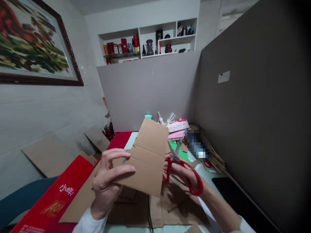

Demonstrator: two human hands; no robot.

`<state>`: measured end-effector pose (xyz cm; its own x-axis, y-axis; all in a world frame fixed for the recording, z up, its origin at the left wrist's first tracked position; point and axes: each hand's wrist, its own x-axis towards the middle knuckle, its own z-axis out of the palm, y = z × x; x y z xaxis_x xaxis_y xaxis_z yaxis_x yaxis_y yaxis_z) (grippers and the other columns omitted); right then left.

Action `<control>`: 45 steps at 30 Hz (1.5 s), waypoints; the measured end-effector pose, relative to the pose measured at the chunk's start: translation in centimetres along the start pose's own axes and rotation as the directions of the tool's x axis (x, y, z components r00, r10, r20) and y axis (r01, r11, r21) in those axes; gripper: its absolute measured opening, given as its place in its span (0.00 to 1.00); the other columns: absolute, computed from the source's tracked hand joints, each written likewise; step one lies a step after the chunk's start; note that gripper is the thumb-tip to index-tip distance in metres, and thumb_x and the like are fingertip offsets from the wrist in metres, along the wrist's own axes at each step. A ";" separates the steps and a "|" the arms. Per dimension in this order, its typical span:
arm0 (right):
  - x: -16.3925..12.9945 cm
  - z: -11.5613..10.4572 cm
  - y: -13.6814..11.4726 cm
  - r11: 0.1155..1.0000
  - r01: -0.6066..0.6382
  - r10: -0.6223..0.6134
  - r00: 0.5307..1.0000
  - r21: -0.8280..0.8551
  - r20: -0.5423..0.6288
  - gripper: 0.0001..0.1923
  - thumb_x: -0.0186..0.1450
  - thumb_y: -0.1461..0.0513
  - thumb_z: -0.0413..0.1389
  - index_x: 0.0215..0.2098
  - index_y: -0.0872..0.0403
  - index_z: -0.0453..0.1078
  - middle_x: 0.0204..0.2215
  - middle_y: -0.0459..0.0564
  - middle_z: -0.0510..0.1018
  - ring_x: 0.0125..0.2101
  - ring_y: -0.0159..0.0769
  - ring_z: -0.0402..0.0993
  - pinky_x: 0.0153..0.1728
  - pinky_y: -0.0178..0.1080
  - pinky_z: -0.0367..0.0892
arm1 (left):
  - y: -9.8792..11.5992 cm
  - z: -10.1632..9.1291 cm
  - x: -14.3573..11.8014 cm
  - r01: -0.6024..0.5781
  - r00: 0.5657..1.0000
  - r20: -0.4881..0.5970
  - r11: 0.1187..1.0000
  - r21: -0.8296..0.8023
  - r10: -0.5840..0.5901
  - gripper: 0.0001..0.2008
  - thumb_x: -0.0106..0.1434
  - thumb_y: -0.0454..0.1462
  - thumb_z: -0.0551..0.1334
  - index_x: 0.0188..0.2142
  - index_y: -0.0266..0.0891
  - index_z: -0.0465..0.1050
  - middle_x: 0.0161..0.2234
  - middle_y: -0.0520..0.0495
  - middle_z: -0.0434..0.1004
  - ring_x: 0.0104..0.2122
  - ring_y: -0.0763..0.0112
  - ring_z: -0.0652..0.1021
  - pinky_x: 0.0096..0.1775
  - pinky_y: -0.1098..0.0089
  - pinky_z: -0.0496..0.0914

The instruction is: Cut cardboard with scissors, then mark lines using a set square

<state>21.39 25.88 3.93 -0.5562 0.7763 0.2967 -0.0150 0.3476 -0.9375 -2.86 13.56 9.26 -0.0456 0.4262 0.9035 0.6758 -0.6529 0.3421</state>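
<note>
Red printed box (55, 197) flat at far left, beside loose brown sheets. Left hand (109, 181) closed in a pinch, thumb in front and fingers behind, on the left edge of the cardboard piece (147, 158), held upright above the table (213, 181). Judged light, stiff, creased across the middle; best gripped near an edge, clear of the cut line. Right hand (181, 173) closed through the red scissors (184, 174), blades parted, just beside the piece's right edge.

cardboard piece (145, 158) left of scissors (182, 171), above desk (218, 181)
</note>
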 end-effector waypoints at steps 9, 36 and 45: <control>0.4 0.9 -0.2 0.940 0.086 -0.065 0.995 0.331 -0.075 0.26 0.64 0.51 0.59 0.60 0.45 0.67 0.54 0.53 0.77 0.53 0.49 0.74 0.56 0.50 0.66 | -3.8 4.8 -2.9 0.353 0.933 0.149 0.914 -0.198 -0.328 0.11 0.67 0.36 0.61 0.36 0.48 0.84 0.47 0.45 0.76 0.47 0.64 0.77 0.49 0.65 0.73; 0.0 -4.2 -0.7 0.993 -0.118 0.119 0.977 -0.015 0.179 0.18 0.58 0.52 0.67 0.42 0.50 0.74 0.37 0.46 0.72 0.33 0.35 0.67 0.32 0.35 0.61 | -6.7 4.7 1.2 0.923 0.252 0.853 0.379 -0.069 -0.458 0.17 0.52 0.42 0.75 0.40 0.39 0.78 0.26 0.54 0.71 0.26 0.76 0.68 0.28 0.76 0.61; 1.1 -4.0 1.3 0.969 -0.232 0.247 0.907 0.086 -0.342 0.33 0.61 0.42 0.61 0.55 0.49 0.59 0.35 0.45 0.71 0.34 0.36 0.70 0.33 0.36 0.65 | -5.3 6.3 0.9 0.977 0.179 0.867 0.184 -0.104 -0.464 0.21 0.53 0.46 0.73 0.44 0.38 0.79 0.38 0.45 0.82 0.36 0.64 0.80 0.38 0.69 0.72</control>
<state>24.11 29.33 3.72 -0.2237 0.9696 0.0995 0.0433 0.1119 -0.9928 -1.81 21.35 6.63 0.3164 0.9226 -0.2208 0.0032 0.2317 0.9728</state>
